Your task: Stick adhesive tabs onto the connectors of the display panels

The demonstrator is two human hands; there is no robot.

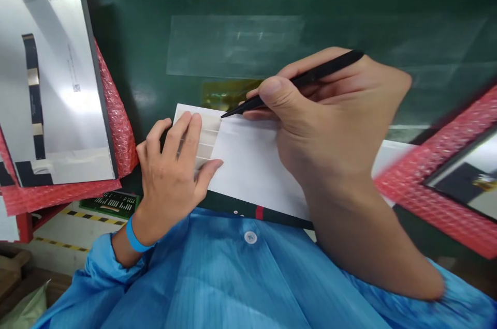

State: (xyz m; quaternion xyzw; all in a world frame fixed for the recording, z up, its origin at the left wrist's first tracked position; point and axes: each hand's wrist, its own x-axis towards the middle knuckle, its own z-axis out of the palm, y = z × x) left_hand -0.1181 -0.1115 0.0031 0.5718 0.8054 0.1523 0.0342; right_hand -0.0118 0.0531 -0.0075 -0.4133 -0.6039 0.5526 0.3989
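My left hand point(171, 163) lies with fingers apart on the left end of a long white sheet point(252, 163), pressing it to the table. Pale beige adhesive strips point(210, 123) sit in a stack of several on that end, partly under my fingers. In my right hand point(330, 111) are black tweezers point(326, 68), pinched between thumb and fingers and slanting down to the left. Their pointed tip is at the right edge of the topmost strip; whether it grips the strip I cannot tell. My right hand and forearm cover part of the sheet.
At left, a silver display panel point(73, 111) lies on red bubble wrap point(116, 117). More red bubble wrap point(399, 174) with another panel point(469, 179) is at right. Clear film point(233, 39) and a yellowish film piece point(221, 93) lie on the green table point(132, 70). A green circuit board point(112, 204) shows below left.
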